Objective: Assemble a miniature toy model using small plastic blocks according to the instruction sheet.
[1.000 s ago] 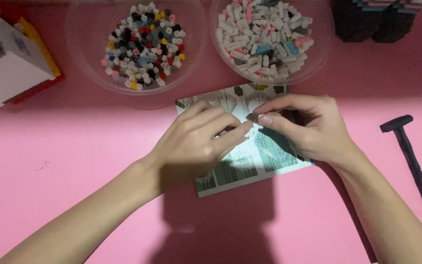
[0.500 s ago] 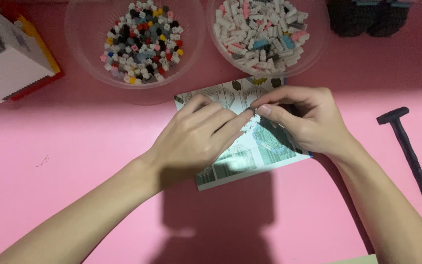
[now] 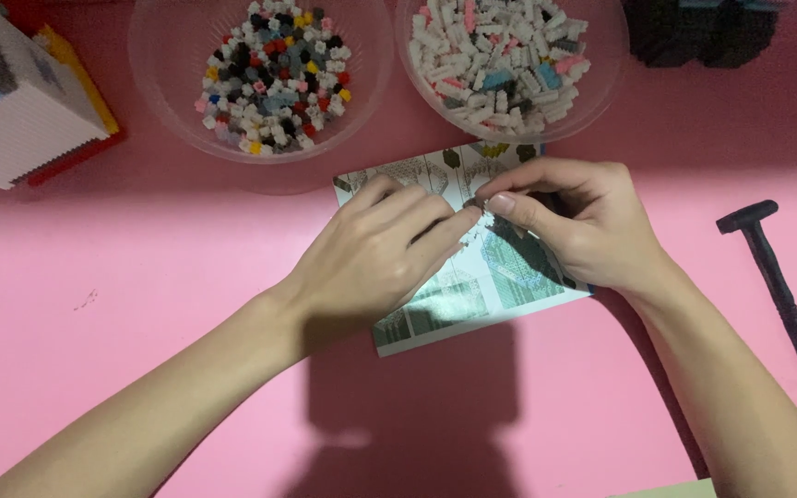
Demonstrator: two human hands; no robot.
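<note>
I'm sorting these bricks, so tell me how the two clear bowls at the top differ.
The left bowl holds a mixed heap: black, white, grey, red, yellow and pink bricks. The right bowl holds mostly white bricks, with a few pink and blue. The left bowl's heap is smaller, leaving bare rim around it; the right bowl looks fuller. Both are clear, round, and sit on the pink table.

The person's left hand (image 3: 375, 254) and right hand (image 3: 583, 226) are both bare, with no gloves, rings or bracelets in sight. The forearms are uncovered down to the frame's lower edge, so no sleeve shows. The fingers (image 3: 435, 231) are slim, the nails short and seemingly unpainted, though the dim light makes that hard to judge. No watch sits on either wrist.
</note>
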